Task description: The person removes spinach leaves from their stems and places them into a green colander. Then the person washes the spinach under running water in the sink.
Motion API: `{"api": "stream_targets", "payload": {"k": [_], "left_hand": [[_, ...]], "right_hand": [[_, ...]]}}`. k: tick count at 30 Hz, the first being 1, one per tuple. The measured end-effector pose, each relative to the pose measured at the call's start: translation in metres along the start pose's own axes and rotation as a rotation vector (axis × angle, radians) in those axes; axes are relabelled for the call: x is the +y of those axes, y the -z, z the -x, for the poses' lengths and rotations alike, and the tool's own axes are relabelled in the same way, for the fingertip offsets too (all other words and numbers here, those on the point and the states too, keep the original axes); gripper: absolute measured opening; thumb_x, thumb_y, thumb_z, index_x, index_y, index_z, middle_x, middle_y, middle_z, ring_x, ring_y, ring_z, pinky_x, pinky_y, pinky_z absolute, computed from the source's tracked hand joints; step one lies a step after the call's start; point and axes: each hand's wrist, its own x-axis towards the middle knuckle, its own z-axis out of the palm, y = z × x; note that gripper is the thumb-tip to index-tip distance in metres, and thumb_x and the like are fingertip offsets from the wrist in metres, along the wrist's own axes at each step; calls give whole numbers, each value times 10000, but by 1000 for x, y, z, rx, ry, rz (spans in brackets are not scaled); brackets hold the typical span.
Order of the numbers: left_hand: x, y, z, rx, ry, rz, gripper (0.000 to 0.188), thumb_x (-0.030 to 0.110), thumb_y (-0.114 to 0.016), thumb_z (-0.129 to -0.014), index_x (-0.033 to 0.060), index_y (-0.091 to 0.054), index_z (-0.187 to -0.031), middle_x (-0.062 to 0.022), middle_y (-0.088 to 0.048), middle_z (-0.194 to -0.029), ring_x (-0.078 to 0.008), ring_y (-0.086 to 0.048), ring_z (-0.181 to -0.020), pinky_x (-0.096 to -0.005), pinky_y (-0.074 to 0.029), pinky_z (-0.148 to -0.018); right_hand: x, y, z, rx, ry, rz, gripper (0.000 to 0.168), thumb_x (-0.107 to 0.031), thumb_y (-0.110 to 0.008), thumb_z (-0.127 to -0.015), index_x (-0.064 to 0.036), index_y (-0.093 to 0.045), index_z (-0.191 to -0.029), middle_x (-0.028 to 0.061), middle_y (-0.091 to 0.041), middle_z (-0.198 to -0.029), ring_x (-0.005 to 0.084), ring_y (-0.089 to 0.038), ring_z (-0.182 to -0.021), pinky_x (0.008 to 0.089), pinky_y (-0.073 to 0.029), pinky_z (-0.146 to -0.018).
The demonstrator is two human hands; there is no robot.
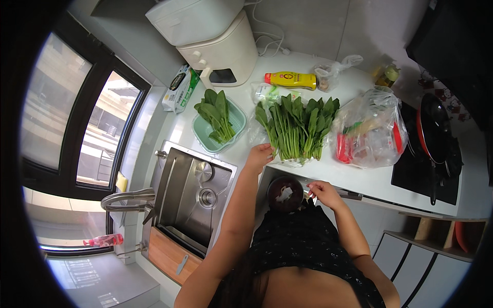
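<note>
On the counter lies a bunch of leafy greens, apparently spinach (pixel 298 127), its leaves toward the wall and its stems toward me. My left hand (pixel 261 156) pinches the stem end of the leftmost plant, which leans slightly apart from the bunch. Below the counter edge, my right hand (pixel 324 193) has curled fingers beside a dark round container (pixel 275 200) with white scraps in it; whether the fingers hold anything small is unclear. More greens (pixel 217 115) rest in a light green colander basket (pixel 239 115) left of the bunch.
Left of my arm is a steel sink (pixel 185 208) with a faucet (pixel 127 200) and a wooden board (pixel 169 250). A white air fryer (pixel 219 50), yellow bottle (pixel 291 80) and wipes pack (pixel 180 89) stand behind. To the right are a filled plastic bag (pixel 369 131) and a pan (pixel 435 127).
</note>
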Motion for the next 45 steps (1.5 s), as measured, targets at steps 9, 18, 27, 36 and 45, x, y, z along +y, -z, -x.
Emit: {"api": "stream_targets", "payload": {"k": [9,18,27,36,45], "left_hand": [[26,9,18,-192,49,380,211,48,-535,-888,5,-477,-1087,-159,-588,-1094,-233,-614,-936,-303,-508,-804],[43,-13,63,-231,-229,305,335,-10,-504,-887,-14,-443,-1216,-130,-582,-1103,-220,-573,-989,-320,-484,-880],[35,-37,105,-261,-441,64,260,-52,-526,-855,-26,-546,-1113,-103,-633,-1018,-154,-598,-935,-268,-469,-839],[13,-30,136,-23,-559,-588,165,79,-634,-822,17,-640,-974,-72,-634,-861,-169,-606,-839,-277,-466,-760],[34,-40,181,-35,-1455,-1512,288,248,-666,-733,79,-606,-958,-22,-552,-837,-203,-542,-840,-456,-305,-1001]], "right_hand": [[-7,-8,-4,-29,-16,-19,261,-240,-545,-912,1,-606,-990,24,-614,-756,81,-536,-640,226,-441,-570],[-32,-15,-13,-59,84,-47,233,-193,-535,-918,16,-601,-998,24,-611,-751,81,-529,-636,225,-446,-596],[-105,-48,-27,72,396,-81,276,-187,-560,-904,25,-559,-1080,47,-607,-790,102,-557,-716,244,-453,-650],[-107,-38,-10,-12,318,178,242,-211,-578,-886,23,-585,-827,88,-569,-637,149,-492,-571,304,-409,-554],[-108,-29,22,-211,331,495,253,-225,-561,-880,17,-601,-817,177,-600,-695,307,-576,-637,370,-445,-601]]}}
